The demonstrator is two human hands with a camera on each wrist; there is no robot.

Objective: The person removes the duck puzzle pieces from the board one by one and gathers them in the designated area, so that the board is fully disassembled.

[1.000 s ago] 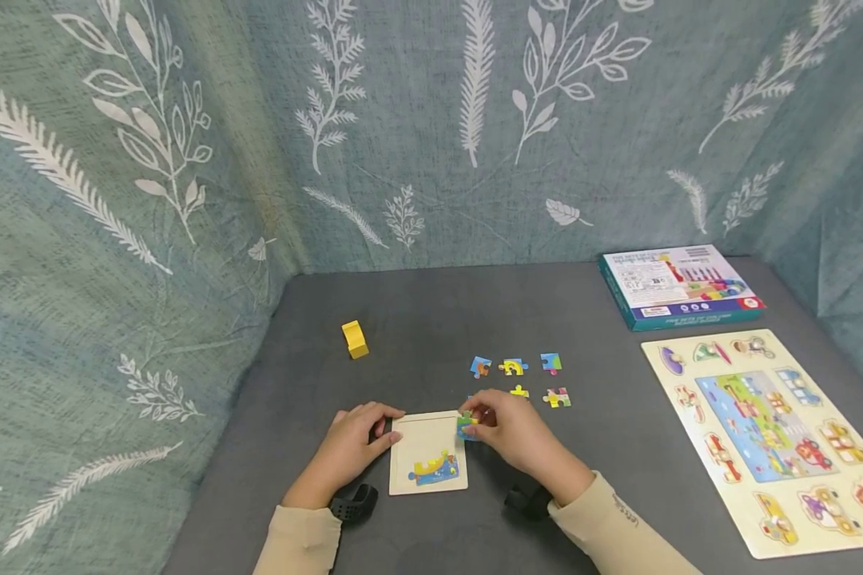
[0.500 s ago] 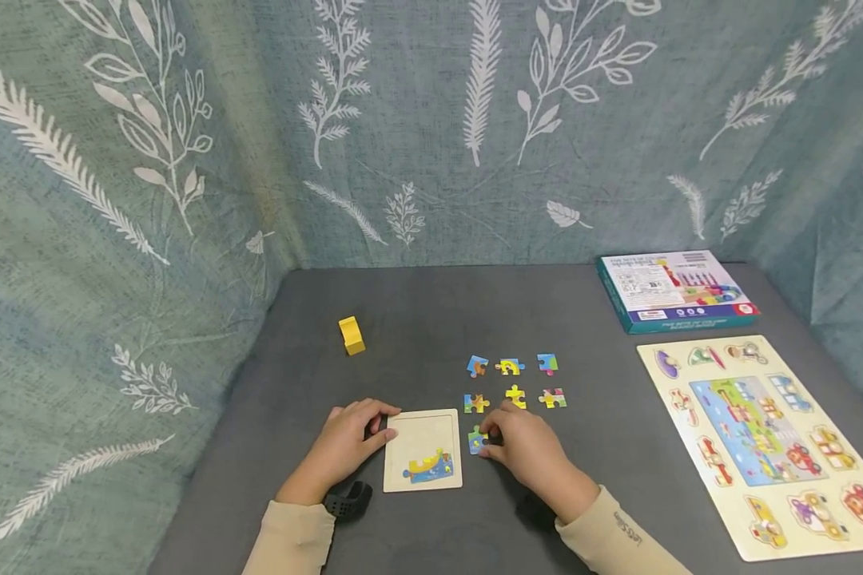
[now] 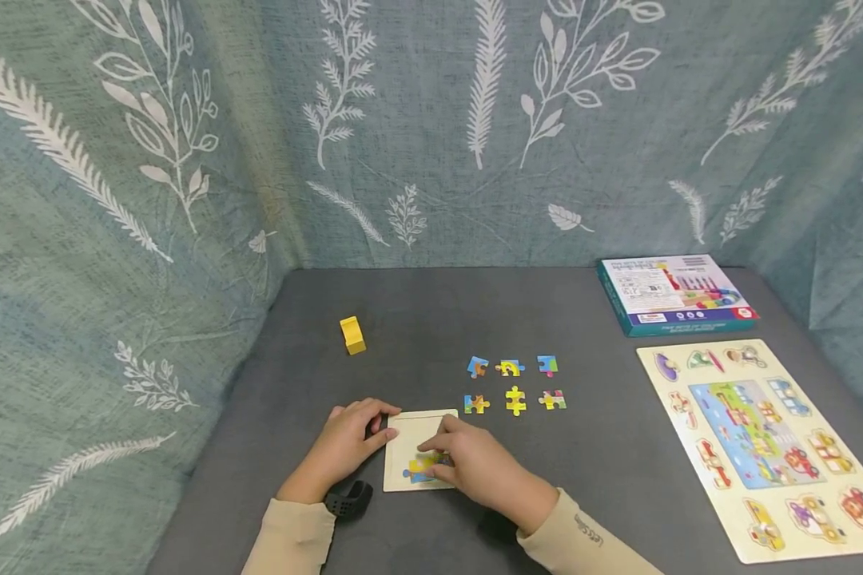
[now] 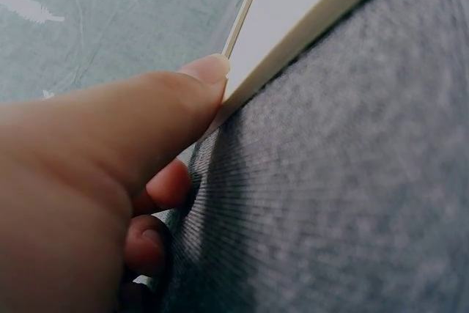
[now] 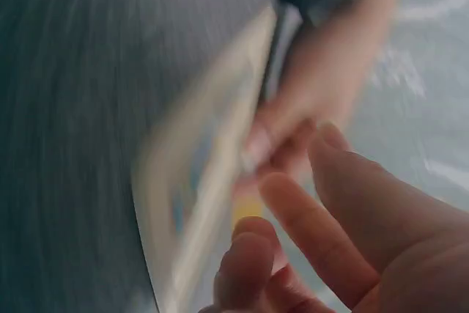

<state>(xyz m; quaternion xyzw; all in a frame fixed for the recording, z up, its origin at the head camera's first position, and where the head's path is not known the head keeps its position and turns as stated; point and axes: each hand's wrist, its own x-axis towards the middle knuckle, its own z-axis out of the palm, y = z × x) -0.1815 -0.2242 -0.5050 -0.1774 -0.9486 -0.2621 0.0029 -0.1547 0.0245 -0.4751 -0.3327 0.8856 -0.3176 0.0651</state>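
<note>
A small square wooden puzzle tray [image 3: 411, 431] lies on the dark tabletop, with joined yellow-and-blue jigsaw pieces [image 3: 412, 471] in its lower part. At its upper left corner my left hand [image 3: 352, 439] grips the edge; the left wrist view has the thumb [image 4: 205, 71] against the tray's side. My right hand [image 3: 482, 463] is over the tray's right side, thumb and index finger apart just above the joined pieces. Blurred in the right wrist view, its fingers [image 5: 315, 232] are spread with nothing visible between them. The blue-green piece seen earlier is hidden now.
Several loose jigsaw pieces, among them a yellow one [image 3: 515, 401], lie in two rows beyond the right hand. A yellow block [image 3: 353, 335] stands back left. On the right are a large picture puzzle board [image 3: 662, 399] and a boxed set [image 3: 679, 295]. A patterned curtain [image 3: 431, 136] hangs behind.
My right hand has moved the blue-green piece from the tray's right edge onto the table, then come back left over the joined pieces. The left hand stays at the tray's corner.
</note>
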